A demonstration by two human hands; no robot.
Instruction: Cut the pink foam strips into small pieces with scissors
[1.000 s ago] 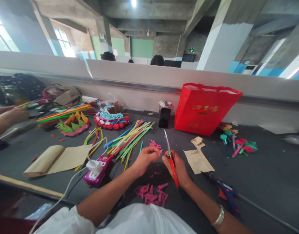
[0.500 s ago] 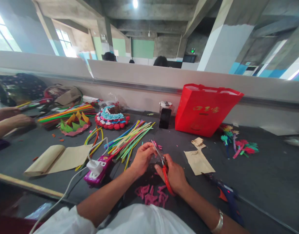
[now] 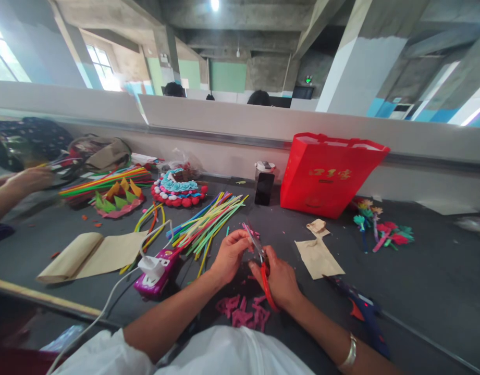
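Note:
My right hand (image 3: 279, 278) grips red-handled scissors (image 3: 262, 263), blades pointing up-left toward my left hand (image 3: 231, 254). That left hand pinches a small pink piece (image 3: 246, 227) right at the blade tips. Cut pink scraps (image 3: 245, 314) lie on the dark table (image 3: 419, 271) just below both hands. A spread of coloured pipe cleaners (image 3: 206, 221) lies just beyond my left hand.
A pink power strip with white plug (image 3: 156, 268) and brown paper (image 3: 91, 252) lie left. Red bag (image 3: 329, 172), phone (image 3: 263, 188), paper scraps (image 3: 320, 257), craft flowers (image 3: 380, 226) and a blue glue gun (image 3: 362, 310) are right. Another person's hand (image 3: 28, 179) works at far left.
The scissors swung from pointing straight up to tilting left into the pink piece; my hands drew together. The other person's hand shifted slightly.

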